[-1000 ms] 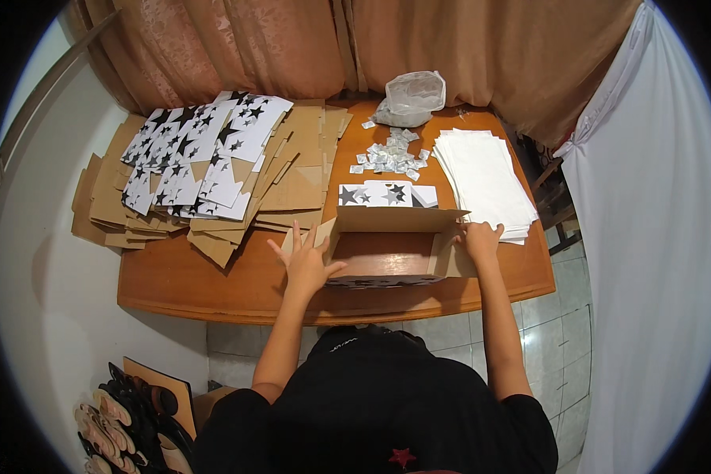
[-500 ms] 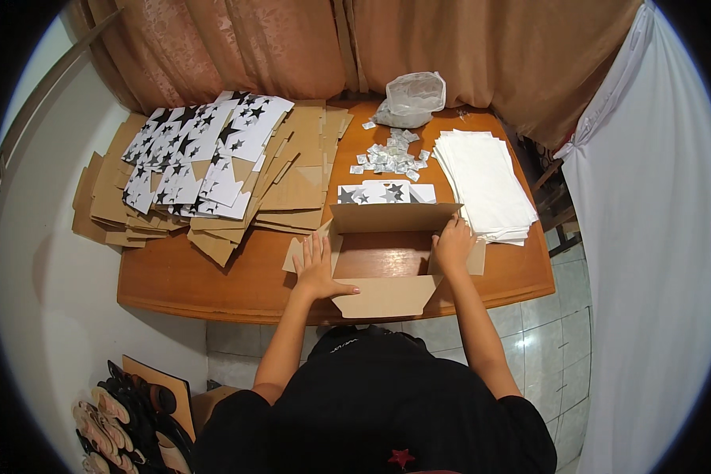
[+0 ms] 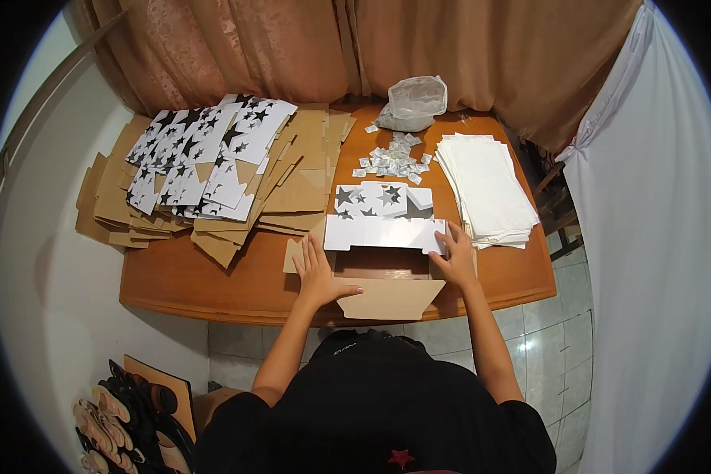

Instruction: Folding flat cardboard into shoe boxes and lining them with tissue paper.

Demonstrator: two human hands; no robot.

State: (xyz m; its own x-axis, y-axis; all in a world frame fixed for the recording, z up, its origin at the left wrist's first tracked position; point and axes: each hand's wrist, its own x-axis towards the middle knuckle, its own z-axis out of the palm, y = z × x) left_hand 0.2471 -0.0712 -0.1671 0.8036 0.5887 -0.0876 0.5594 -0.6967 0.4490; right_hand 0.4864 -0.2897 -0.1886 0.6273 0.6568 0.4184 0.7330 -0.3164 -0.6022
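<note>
Cardboard like this should feel light in your hands: stiff across each flat panel, yet quick to bend at a crease and easy to dent at its thin tabs. The white flap (image 3: 387,235) shines under the light, so expect its face to be rather smooth under your fingertips; the bare brown side probably gives more friction. Your safest hold is likely at the folded edges and the two end walls, rather than mid-panel or on the notched lip.

The star-printed carton (image 3: 354,243) sits near the middle of the table (image 3: 197,280), toward its near edge, directly between your hands. Your left hand (image 3: 317,275) lies open with fingers spread along the left end, thumb reaching right onto the brown near flap (image 3: 391,299). Your right hand (image 3: 457,259) is curled at the right end, fingers at the white flap's corner; whether it pinches the board or only presses, you cannot tell from here. The white flap slopes over the far part of the opening, while the near flap folds outward toward you. A brown left end flap (image 3: 294,256) sticks out beside your left fingers. Star-printed panels (image 3: 371,199) lie just beyond, on the far side; their join to the carton is unclear.
</note>
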